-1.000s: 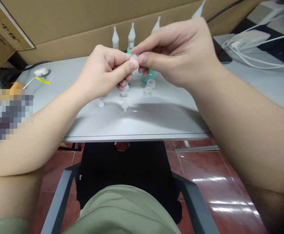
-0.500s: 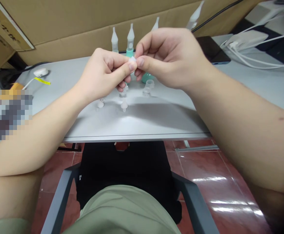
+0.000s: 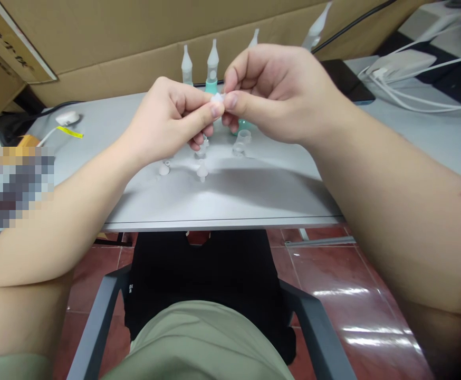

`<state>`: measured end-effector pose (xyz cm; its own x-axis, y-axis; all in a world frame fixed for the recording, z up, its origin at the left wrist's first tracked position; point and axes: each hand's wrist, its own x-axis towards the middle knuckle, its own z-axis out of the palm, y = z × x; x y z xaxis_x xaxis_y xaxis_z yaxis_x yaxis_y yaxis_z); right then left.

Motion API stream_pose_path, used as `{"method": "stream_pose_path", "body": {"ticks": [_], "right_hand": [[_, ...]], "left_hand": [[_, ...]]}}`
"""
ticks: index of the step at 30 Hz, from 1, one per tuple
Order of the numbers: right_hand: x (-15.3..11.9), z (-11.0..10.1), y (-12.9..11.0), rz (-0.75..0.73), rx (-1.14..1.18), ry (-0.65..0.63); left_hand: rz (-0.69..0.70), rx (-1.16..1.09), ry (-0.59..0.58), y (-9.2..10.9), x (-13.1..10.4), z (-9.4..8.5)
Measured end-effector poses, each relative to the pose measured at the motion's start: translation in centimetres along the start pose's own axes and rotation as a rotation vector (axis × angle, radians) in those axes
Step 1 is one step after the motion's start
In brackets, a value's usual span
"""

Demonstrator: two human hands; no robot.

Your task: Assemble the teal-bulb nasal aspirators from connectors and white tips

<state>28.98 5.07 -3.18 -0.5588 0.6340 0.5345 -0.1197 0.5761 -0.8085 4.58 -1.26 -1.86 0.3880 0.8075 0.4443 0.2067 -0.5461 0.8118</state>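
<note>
My left hand [image 3: 171, 124] and my right hand [image 3: 281, 92] meet above the grey table [image 3: 254, 190]. Both pinch one small clear plastic piece [image 3: 217, 99] between thumb and forefinger. Below the hands several small clear caps lie on the table, among them a cap [image 3: 164, 168] at the left, a cap [image 3: 202, 171] in the middle and a clear ring [image 3: 244, 137] at the right. Behind the hands stand teal bottles with white cone tips, one bottle [image 3: 212, 66] showing between the hands; a white cone tip [image 3: 186, 63] stands to its left.
A cardboard wall [image 3: 135, 47] backs the table. A black phone [image 3: 345, 79] and white cables [image 3: 412, 89] lie at the right. A white plug with a yellow tag [image 3: 67, 121] lies at the left. A grey chair arm [image 3: 96, 322] and red floor tiles are below.
My right hand has drawn back toward the left hand and turned a little, uncovering the black phone. The left hand has stayed in place. Both still pinch the clear piece.
</note>
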Motion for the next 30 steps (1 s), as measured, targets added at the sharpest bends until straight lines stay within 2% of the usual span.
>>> {"method": "stream_pose_path", "body": {"ticks": [5,14,21,27,30], "right_hand": [[-0.8,0.9,-2.1,0.063,-0.078,0.083],[-1.3,1.2,-4.1,0.117,-0.190,0.157],[-1.6,1.4,-4.6,0.117,-0.308,0.203],[-1.7,1.0,-5.3,0.102,-0.342,0.226],[-1.8,0.5,-6.5,0.306,-0.482,0.082]], "left_hand": [[-0.042,0.064,-0.033,0.1,0.0,0.0],[0.016,0.152,-0.033,-0.1,0.0,-0.2],[0.008,0.158,-0.027,0.2,-0.1,-0.1],[0.020,0.180,-0.021,-0.3,0.0,-0.5],[0.036,0.218,0.015,-0.8,0.0,-0.9]]}}
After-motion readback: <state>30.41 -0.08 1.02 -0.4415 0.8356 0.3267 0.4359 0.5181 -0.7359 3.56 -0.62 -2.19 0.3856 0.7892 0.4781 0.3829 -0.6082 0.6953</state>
